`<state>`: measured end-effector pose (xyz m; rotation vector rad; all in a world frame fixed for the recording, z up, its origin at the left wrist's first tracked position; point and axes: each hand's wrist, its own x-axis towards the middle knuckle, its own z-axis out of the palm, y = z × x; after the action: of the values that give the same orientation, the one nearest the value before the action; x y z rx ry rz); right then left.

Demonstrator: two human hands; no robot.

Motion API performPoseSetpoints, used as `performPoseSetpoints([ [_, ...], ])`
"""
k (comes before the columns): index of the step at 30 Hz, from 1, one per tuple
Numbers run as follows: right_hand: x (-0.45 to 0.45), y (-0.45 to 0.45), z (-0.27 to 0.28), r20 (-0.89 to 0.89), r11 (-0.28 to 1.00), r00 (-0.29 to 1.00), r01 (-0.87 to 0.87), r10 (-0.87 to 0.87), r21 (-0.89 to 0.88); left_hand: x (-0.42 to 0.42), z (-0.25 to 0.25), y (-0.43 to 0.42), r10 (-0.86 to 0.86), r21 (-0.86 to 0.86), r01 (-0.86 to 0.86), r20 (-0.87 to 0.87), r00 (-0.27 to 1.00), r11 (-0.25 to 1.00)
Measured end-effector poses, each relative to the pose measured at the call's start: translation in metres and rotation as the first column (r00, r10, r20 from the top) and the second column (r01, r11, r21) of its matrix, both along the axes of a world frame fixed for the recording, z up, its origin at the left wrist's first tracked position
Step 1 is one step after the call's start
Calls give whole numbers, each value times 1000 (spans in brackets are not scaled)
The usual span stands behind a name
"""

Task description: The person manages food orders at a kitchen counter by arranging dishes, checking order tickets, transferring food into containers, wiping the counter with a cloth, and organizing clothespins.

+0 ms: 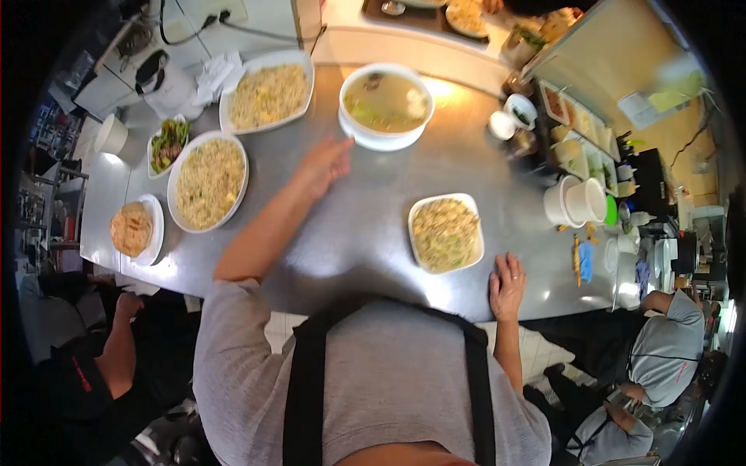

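Head view: brushed, shiny steel forms the table. Near the middle of its far edge, a round white bowl holds cloudy broth with green bits and a pale lump, and rests on a white plate. The left hand reaches to the plate's near left rim, holding nothing, its fingers slightly bent and narrowly spaced; I cannot tell whether a fingertip touches.

Toward the near edge, right of centre, a squarish white bowl is heaped with grainy fried rice. Just beside it the right hand lies palm down at the table's near edge, its fingers extended, close together and gripping nothing.

Near the far left corner, a rounded rectangular dish carries more fried rice; an oval dish of rice sits just nearer. Left of that are a small dish of leafy greens and, toward the near left corner, a plate of crusty golden-brown food.

Toward the right edge stand two white round tubs, with a crumpled blue cloth nearer. Open steel runs from the oval dish to the squarish bowl, and from the right hand toward the cloth.
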<state>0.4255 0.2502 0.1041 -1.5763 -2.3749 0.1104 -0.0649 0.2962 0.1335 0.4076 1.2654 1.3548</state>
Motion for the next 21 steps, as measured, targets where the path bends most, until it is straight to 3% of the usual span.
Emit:
performPoseSetpoints([
  [1, 3, 9, 2, -10, 1000, 1000, -11, 11, 1, 11, -7, 2, -112, -23, 114, 86, 990, 993],
  [4, 10, 13, 1, -27, 999, 999, -39, 40, 23, 48, -9, 18, 55, -31, -53, 66, 996, 998],
  [10, 10, 9, 0, -52, 997, 998, -36, 40, 68, 64, -31, 45, 223, 31, -226, 79, 971, 974],
  [21, 14, 7, 3, -114, 991, 991, -53, 67, 125, 59, -26, 68, 237, 76, -245, 96, 967, 967],
])
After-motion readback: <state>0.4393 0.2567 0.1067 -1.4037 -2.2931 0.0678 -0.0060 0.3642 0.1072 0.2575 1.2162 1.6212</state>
